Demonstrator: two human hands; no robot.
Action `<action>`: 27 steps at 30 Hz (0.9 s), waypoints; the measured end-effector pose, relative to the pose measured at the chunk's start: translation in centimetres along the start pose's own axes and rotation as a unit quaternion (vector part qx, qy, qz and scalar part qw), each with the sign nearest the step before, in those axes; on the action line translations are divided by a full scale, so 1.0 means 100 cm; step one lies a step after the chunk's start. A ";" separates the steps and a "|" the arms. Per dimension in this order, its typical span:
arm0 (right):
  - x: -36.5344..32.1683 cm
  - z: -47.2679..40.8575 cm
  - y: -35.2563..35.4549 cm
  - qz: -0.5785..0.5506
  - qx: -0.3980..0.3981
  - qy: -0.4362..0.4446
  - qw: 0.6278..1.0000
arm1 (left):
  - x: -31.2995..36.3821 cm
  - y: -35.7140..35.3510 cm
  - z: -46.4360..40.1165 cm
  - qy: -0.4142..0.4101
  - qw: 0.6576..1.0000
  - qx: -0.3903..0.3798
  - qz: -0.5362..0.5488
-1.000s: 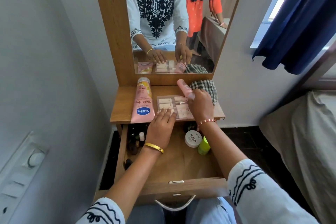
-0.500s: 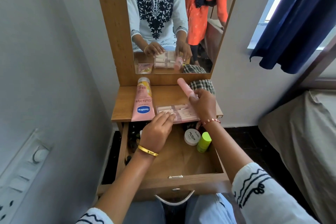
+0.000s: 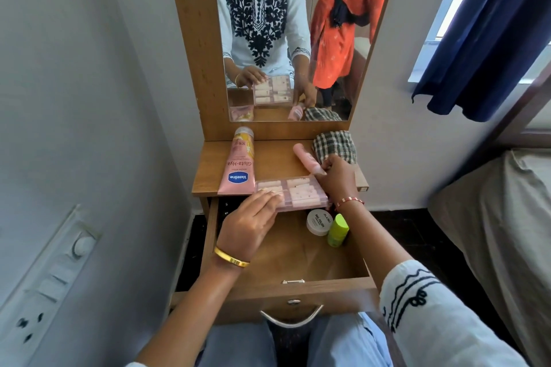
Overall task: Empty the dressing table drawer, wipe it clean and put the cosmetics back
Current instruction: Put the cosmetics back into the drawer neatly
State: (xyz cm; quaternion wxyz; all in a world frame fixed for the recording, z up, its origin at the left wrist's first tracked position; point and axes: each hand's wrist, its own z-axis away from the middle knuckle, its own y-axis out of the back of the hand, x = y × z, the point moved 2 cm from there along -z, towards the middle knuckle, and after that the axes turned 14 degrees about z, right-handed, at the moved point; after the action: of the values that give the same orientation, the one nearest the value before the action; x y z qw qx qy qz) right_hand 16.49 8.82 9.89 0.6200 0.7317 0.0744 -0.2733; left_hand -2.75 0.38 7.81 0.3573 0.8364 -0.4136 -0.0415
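Holding a flat pink case [image 3: 293, 194] at both ends, the person is carrying it just at the front edge of the desk [image 3: 274, 158], over the back of the open drawer [image 3: 298, 259] in the middle of the frame. The left hand [image 3: 249, 225] is pinching the case's left end with fingers laid along its top. The right hand [image 3: 337, 177] is gripping the right end, and it is also pinching a slim pink tube [image 3: 305, 158] that is slanting up and to the left of it.

On the desk, a pink lotion tube [image 3: 238, 162] is lying left of the case, cap toward the mirror [image 3: 292, 39], and a checked cloth [image 3: 334, 146] is sitting bunched at the upper right of the desktop.

The emptying looks partly done: a white jar [image 3: 319, 222] and a green bottle [image 3: 337, 231] are still lying inside the drawer at its right, touching each other, and some small dark things seem to be tucked in the shadowed back left corner (too dim to name). The rest of the drawer floor is showing bare wood. Wiping appears not yet begun, and putting the cosmetics back is still to come.
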 end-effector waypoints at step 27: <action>0.024 0.066 0.006 -0.522 -0.278 -0.095 0.801 | 0.013 0.004 0.022 0.382 0.864 0.128 0.303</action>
State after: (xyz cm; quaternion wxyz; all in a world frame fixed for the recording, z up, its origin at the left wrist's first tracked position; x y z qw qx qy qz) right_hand 16.77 1.90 8.63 0.5638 0.3487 0.4586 -0.5918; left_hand -2.96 -1.98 6.78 0.3722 0.6584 -0.4796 0.4449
